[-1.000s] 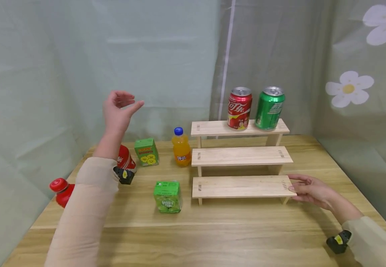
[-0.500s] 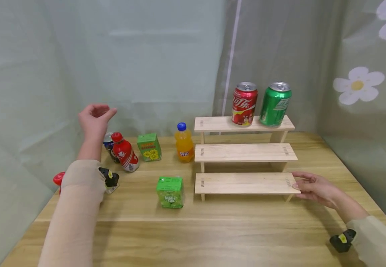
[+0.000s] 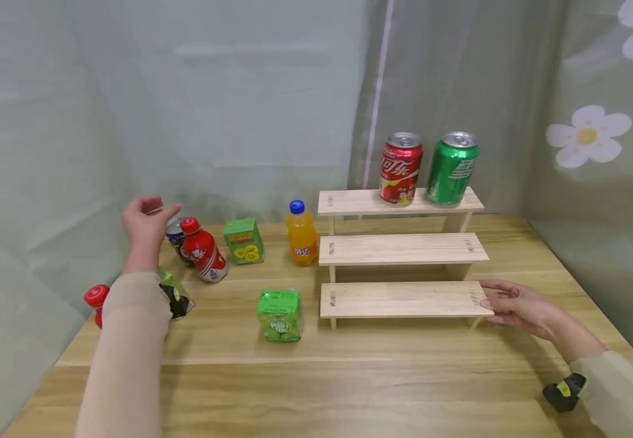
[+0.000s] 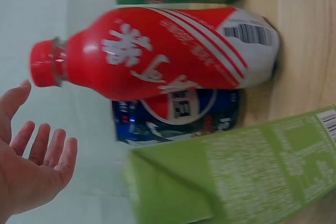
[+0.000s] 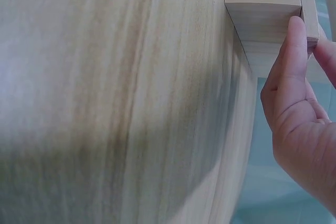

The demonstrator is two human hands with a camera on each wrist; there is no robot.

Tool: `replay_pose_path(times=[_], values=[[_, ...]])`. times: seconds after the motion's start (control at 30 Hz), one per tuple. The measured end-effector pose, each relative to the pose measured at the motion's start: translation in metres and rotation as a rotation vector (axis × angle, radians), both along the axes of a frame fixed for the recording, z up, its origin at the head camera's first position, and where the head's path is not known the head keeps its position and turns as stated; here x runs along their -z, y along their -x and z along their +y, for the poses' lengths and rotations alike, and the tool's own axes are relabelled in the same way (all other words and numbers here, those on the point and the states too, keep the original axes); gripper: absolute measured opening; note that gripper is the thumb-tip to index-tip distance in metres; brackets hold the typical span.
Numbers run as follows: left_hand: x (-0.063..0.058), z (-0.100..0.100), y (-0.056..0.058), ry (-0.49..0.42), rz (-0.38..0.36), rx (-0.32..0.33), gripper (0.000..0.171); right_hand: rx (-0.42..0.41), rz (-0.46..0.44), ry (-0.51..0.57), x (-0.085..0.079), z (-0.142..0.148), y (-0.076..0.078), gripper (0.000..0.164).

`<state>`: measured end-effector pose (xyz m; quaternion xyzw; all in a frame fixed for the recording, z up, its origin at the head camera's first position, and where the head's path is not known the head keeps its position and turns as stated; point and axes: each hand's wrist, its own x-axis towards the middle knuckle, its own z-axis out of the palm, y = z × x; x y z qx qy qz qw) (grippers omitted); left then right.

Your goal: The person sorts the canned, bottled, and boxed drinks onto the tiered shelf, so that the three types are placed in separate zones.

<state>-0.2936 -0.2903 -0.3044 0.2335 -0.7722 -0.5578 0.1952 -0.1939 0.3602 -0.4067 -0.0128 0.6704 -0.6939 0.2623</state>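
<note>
Left of the wooden rack (image 3: 403, 249), red bottle (image 3: 206, 252) near an empty left hand (image 3: 145, 230)

Its grasp is loosely parted, holding nothing. At the rack's right end, the right hand (image 3: 526, 311) pinches the lowest shelf (image 3: 404, 299), probably to steady it.

The pale three-tier wooden shelf (image 3: 401, 299) stands upright, right of the upright red bottle (image 3: 204, 253).

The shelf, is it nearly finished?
Probably not. Done: red can and green can stand on top. In hand: the right hand grips the shelf; the left hand, empty, is near the red bottle. Remaining, perhaps: drinks on the table, like the orange bottle.
</note>
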Motion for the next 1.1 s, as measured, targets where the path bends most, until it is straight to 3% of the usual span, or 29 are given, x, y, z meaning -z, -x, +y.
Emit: replay_pose_path(times=[0.1,0.23,0.57,0.73,0.93,1.1], values=[[0.009,-0.003,0.004,0.053,-0.048,0.012,0.055,0.001,0.0,0.007,0.0,0.0,0.001,0.035],[0.02,-0.009,0.009,0.105,-0.088,0.052,0.063,0.005,-0.001,0.009,-0.001,-0.001,0.001,0.033],[0.034,-0.021,0.016,0.23,-0.174,0.203,0.063,0.014,-0.006,-0.015,0.0,-0.001,0.001,0.033],[0.044,-0.025,0.018,0.226,-0.212,0.277,0.066,0.007,0.0,-0.029,0.001,0.001,0.0,0.034],[0.054,-0.032,0.019,0.178,-0.238,0.305,0.071,0.005,0.0,-0.028,0.002,0.001,-0.001,0.034],[0.056,-0.036,0.024,0.194,-0.261,0.343,0.072,0.002,0.001,0.006,0.002,0.002,-0.001,0.036]])
